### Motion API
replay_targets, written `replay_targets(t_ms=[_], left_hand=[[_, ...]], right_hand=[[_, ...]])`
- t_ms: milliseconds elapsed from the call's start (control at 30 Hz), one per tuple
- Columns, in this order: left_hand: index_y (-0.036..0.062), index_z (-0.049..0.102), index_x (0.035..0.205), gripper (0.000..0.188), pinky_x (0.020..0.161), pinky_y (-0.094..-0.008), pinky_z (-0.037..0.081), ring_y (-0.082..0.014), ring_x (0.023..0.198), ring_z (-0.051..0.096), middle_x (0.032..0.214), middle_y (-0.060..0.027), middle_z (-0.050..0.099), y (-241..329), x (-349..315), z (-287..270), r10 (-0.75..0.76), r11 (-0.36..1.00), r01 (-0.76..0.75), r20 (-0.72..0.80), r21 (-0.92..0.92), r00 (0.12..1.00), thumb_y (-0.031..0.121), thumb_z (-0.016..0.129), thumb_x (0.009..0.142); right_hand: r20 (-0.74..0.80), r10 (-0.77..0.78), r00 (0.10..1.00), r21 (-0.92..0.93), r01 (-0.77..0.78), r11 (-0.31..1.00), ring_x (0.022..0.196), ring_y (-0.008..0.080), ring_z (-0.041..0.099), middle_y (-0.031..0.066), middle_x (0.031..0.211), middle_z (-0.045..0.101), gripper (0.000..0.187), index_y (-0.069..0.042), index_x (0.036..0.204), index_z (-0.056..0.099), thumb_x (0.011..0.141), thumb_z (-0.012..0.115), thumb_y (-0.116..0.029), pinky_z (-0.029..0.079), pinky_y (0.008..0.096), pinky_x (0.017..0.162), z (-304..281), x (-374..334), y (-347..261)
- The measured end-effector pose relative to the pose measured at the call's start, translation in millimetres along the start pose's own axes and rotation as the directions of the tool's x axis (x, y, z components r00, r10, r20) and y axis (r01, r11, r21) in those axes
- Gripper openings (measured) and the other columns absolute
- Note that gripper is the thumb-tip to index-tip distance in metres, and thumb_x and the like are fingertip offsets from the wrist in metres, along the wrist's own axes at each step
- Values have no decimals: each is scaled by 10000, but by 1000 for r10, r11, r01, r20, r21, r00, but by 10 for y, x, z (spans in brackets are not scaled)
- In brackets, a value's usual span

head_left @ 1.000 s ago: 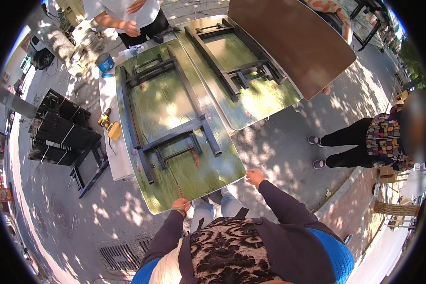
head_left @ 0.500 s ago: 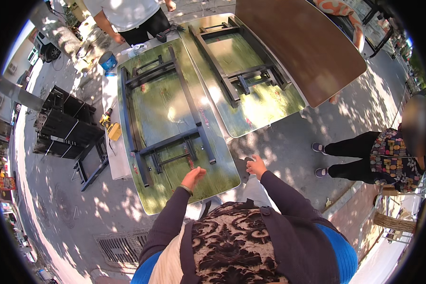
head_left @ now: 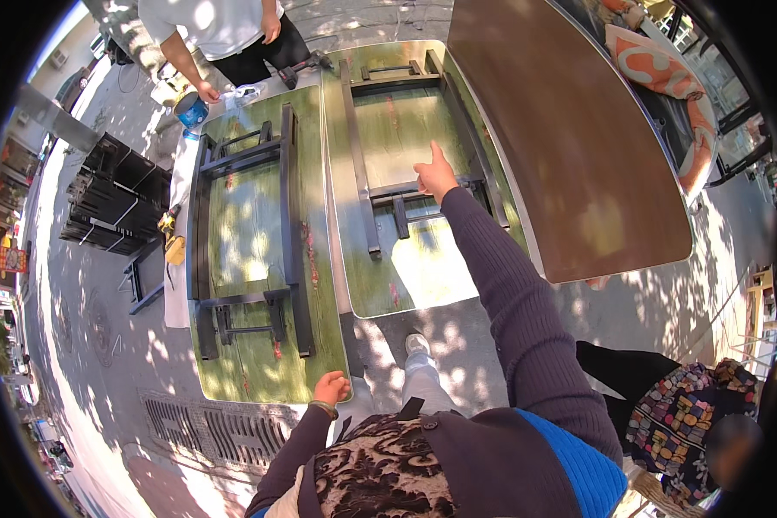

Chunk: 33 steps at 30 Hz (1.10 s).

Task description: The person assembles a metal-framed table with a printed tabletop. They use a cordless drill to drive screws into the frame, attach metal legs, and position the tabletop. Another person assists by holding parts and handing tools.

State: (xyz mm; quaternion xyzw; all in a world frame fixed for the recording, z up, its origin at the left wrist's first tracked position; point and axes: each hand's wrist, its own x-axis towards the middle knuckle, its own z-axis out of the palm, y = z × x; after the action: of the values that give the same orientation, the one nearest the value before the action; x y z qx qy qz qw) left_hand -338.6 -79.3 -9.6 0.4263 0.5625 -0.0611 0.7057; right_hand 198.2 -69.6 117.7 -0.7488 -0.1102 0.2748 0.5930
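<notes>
The right hand [head_left: 434,177] is reaching far forward over the farther green-painted tabletop lying upside down with a black metal frame [head_left: 410,259]. Its forefinger is pointing straight ahead and its thumb is sticking out to the left, while the other fingers are curling in; it is gripping nothing. The black crossbar of the folded leg frame [head_left: 427,188] is lying just beneath the heel of this hand, and whether the hand is touching it or hovering just above it cannot be told.

The left hand [head_left: 331,388] is hanging low, close to the body, just beside the near right corner of the nearer green upturned tabletop with its own black frame [head_left: 250,233]. Its fingers are curling loosely and holding nothing, and it is not touching the corner.

The two green tabletops are lying side by side on the paved ground [head_left: 104,337]. A large brown rounded tabletop [head_left: 570,138] is lying to the right of the farther one. At the far end, another person in a white shirt [head_left: 211,22] is bending down with a hand on a blue can [head_left: 190,110].
</notes>
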Motion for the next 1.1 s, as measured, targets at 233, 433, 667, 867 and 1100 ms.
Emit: replay_targets(t_ms=[233,433,667,867,1100], left_hand=[[18,559,1065,206,481,-263,470,-123,561,543,798,-83,630,-205,-127,-160,-88,967,-1,-339,-255,937,32,558,859],[36,631,832,180,345,-245,236,-85,345,317,565,-2,520,29,22,177,3,987,-62,-371,-145,929,213,652,858],[0,651,879,300,653,-247,425,-105,679,549,687,-19,607,524,571,832,186,971,-197,90,133,978,298,660,853],[5,492,1212,436,779,-297,494,-157,876,623,971,-101,646,1224,878,1390,384,886,-364,-14,289,923,223,641,865],[32,461,1247,448,788,-315,495,-184,875,627,978,-118,639,1509,1131,2160,316,912,-271,-107,306,943,220,622,873]], right_hand=[[77,46,996,-26,-44,999,456,160,504,79,633,547,810,-132,1484,121,801,552,-71,415,307,406,27,409,-366],[113,166,979,-40,-163,986,405,177,471,110,643,543,820,-85,1472,116,770,538,-37,349,322,345,240,464,147],[-88,-173,981,-661,72,747,973,349,594,236,1073,588,853,-35,1451,220,771,669,-287,487,439,820,-306,1240,1078],[-153,-236,960,-876,-21,482,1256,349,392,155,1405,371,750,-186,1396,360,735,680,-333,368,512,971,-637,1849,556],[-224,-131,966,-904,-155,399,1066,376,538,191,1152,525,478,-32,1128,502,739,730,-190,453,462,893,-1282,2653,1146]])
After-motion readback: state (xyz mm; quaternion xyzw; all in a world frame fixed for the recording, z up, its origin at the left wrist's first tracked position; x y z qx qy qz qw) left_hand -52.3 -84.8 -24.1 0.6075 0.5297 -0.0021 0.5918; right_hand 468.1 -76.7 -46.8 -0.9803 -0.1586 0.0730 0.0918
